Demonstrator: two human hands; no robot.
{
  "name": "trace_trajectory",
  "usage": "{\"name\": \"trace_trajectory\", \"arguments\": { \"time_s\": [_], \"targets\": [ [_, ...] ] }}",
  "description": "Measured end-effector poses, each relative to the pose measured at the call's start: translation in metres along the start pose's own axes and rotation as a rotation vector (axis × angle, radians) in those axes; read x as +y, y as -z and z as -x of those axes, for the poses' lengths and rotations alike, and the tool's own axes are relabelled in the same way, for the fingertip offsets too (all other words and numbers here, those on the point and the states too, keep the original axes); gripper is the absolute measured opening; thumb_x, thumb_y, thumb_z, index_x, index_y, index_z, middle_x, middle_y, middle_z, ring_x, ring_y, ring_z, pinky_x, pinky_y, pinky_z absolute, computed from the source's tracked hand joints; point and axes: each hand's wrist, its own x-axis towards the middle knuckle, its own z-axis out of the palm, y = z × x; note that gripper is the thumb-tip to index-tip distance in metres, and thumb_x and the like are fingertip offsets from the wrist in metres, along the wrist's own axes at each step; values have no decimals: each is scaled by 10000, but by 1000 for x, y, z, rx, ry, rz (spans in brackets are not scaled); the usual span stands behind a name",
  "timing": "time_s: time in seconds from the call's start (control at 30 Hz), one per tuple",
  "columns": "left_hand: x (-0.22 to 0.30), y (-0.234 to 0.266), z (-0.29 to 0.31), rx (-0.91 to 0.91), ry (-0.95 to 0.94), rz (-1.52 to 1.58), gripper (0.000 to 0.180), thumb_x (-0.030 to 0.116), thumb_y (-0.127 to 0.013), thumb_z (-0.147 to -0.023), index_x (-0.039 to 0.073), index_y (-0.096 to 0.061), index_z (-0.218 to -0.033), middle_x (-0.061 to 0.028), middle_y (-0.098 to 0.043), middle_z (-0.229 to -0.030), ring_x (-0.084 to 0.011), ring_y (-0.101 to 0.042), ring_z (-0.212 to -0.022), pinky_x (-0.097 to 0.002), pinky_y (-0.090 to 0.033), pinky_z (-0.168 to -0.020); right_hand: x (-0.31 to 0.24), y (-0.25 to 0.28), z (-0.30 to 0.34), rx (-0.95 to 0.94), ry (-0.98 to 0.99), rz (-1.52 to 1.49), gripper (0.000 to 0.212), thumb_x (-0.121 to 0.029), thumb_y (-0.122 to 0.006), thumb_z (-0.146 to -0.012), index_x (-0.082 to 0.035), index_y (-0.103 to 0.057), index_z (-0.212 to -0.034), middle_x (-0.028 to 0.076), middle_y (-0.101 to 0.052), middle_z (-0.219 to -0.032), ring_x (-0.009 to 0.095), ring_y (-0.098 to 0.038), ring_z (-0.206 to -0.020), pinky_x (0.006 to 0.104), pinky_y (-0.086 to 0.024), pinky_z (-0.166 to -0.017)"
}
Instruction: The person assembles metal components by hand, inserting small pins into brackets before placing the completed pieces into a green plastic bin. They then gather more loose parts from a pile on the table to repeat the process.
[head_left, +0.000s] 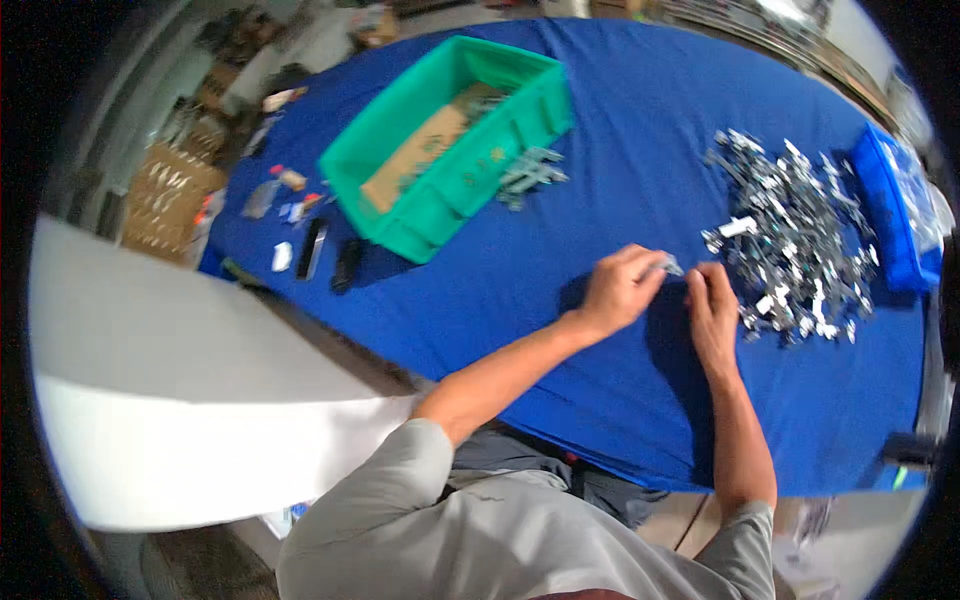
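Over the middle of the blue-covered table (640, 400), my left hand (618, 292) is closed in a pinch on a small grey metal part (669, 264). The part sticks out past the fingertips toward the right. Close beside it, my right hand (713, 312) has its fingers bent down and drawn together; whatever lies between them is too small and blurred to make out. A wide heap of small shiny metal parts (800, 240) lies just right of my right hand. Farther off to the left, a few similar grey parts (532, 175) lie against a green bin.
The green bin (455, 215) holds cardboard and some metal parts. At the far right stands a blue bin (890, 215) with clear plastic in it. A phone-like black object (312, 248), a dark object (347, 265) and small bits lie at the left edge.
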Motion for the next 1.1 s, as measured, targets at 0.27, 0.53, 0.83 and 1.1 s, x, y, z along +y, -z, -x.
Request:
{"name": "trace_trajectory", "arguments": {
  "time_s": [0.27, 0.53, 0.83, 1.1],
  "targets": [
    [-27, 68, -4, -115, -485, -434, 260, 128, -707, -783, 58, -693, -1034, -108, -665, -798, -304, -634, -738, -427, -516, -662, 1, 2, 9, 35, 26, 27, 156, -155, -556, -988, -9, -586, -944, 26, -504, -714, 89, -460, -635, 272, -414, -573],
    [-74, 106, -32, -118, -403, -776, 220, 69, -654, -792, 53, -662, -1011, -121, -643, -973, -308, -611, -885, -433, -508, -749, -5, 3, 3, -1, 152, 111, 162, -154, -580, -954, 7, -562, -937, 170, -560, -774, 299, -558, -676, 377, -455, -635],
    [-127, 122, -77, -107, -194, -1117, 497, 229, -645, -878, 69, -511, -1329, -144, -585, -1268, -341, -553, -1153, -483, -467, -950, 10, -7, -4, 11, 260, 126, 180, -201, -561, -938, -21, -569, -943, 194, -633, -900, 405, -622, -849, 485, -498, -739],
    [-109, 123, -76, -237, -83, -1016, 550, 291, -635, -896, 52, -494, -1371, -199, -521, -1369, -360, -485, -1256, -453, -409, -1043, 7, -7, 9, -49, 340, 264, 171, -210, -542, -942, -40, -555, -960, 172, -625, -890, 395, -639, -813, 503, -523, -686]
  ]
}}
